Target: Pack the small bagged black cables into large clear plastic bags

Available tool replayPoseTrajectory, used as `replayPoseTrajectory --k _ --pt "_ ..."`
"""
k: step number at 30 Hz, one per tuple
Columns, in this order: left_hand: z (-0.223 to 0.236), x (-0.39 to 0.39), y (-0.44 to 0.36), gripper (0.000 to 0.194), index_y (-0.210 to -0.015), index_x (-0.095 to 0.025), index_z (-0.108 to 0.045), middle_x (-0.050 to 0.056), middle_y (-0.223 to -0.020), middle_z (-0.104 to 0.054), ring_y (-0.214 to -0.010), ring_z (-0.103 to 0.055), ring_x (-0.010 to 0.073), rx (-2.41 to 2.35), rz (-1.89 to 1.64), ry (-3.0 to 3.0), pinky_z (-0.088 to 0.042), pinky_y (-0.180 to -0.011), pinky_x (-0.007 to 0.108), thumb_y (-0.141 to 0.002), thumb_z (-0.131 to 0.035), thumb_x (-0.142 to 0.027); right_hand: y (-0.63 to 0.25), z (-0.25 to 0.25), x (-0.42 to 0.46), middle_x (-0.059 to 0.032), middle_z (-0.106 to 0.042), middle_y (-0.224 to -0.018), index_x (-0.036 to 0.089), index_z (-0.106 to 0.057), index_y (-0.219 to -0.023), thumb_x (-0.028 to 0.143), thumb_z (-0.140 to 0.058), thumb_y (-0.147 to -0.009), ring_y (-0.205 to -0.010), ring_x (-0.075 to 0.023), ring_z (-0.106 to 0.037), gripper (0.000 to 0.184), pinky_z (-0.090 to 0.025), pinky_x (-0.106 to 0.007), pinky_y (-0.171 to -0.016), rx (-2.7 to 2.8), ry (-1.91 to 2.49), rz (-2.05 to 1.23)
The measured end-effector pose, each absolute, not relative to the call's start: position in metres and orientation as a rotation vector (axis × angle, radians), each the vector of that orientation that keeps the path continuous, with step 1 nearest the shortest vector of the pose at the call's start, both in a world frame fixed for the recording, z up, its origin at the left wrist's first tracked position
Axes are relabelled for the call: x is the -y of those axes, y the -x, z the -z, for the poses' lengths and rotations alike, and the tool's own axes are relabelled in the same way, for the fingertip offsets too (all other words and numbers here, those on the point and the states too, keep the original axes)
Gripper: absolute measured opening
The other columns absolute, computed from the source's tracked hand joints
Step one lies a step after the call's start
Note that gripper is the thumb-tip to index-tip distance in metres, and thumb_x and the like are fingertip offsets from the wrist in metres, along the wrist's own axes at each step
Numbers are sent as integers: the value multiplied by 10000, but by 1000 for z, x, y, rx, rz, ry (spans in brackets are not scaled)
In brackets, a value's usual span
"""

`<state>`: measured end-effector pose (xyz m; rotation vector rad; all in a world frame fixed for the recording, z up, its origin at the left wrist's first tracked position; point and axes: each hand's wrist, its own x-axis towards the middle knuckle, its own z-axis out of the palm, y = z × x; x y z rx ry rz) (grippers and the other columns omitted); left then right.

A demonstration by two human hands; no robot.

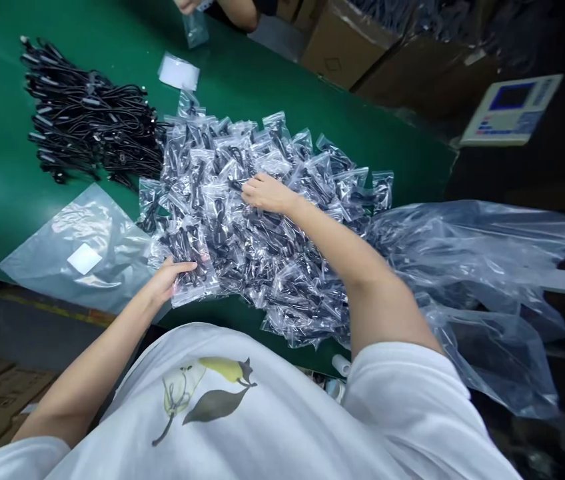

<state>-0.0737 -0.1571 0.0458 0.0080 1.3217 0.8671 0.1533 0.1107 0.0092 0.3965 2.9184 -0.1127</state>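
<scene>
A wide heap of small clear zip bags, each with a dark coiled cable inside, covers the middle of the green table. My left hand is closed on several bagged cables at the heap's near left edge, thumb on top. Over the middle of the heap, my right hand has its fingers pinched at one bagged cable. Its fingertips partly hide where they grip that bag.
Bundled black cables lie at the far left. A large clear bag with a white label is nearer. Plastic sheeting hangs at right, below a device with a screen. Cardboard boxes and another person's arm are behind.
</scene>
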Motion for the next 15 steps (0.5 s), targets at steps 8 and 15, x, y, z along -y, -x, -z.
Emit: replayPoseTrajectory --k 8,15 --pt "-53 162 90 435 -906 -160 -759 79 -929 -794 -977 -733 301 -1239 -929 -104 -557 -944 429 -485 -862 -197 -168 -18 -139 -137 -648 -1050 158 -669 -900 91 -393 -934 -984 -240 -558 285 -414 -430 -944 -2824 -472 188" --pt "-50 174 99 423 -928 -154 -750 111 -975 -777 -1050 -710 335 -1175 -947 -155 -551 -933 449 -519 -856 -163 -190 -74 -26 -78 -655 -895 257 -673 -907 412 -649 -871 -899 -284 -618 160 -498 -530 -908 -2700 -2040 1413"
